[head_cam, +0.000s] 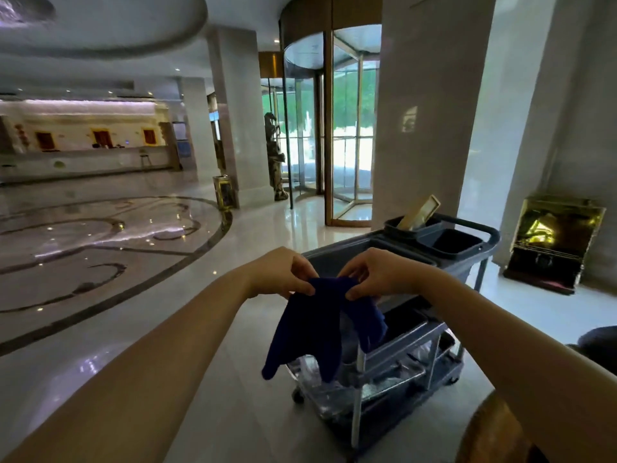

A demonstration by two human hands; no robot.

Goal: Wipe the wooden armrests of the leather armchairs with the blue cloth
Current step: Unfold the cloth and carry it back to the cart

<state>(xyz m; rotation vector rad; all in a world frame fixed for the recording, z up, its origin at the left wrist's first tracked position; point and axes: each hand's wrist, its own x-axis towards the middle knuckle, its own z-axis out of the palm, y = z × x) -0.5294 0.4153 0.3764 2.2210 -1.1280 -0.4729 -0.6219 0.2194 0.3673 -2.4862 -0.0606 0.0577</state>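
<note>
1. Both bare hands meet just below the middle of the frame, with the forearms reaching in from the lower left and lower right corners.
2. The left hand [283, 272] has its grip pinched on the top edge of the blue cloth [320, 325], thumb and fingertips closed on the fabric.
3. The right hand [377, 274] holds the same top edge just beside the left, its grip likewise pinched on the cloth.
4. The blue cloth hangs down from the two hands in loose folds: one long tail drops toward the lower centre of the frame, and a shorter fold falls to the right.
5. Behind and below the cloth stands a grey cleaning cart [400, 345] with several shelves and dark bins on top.
6. A flat golden object [419, 212] sticks up tilted from one top bin, right of centre.
7. The polished marble floor [133, 262] with dark curved inlay fills the left of the frame.
8. A glass revolving door [334, 128] stands at upper centre, between pale columns.
9. A reception desk [83, 162] sits at far left in the background.
10. A golden bin [557, 242] stands by the wall at right.
</note>
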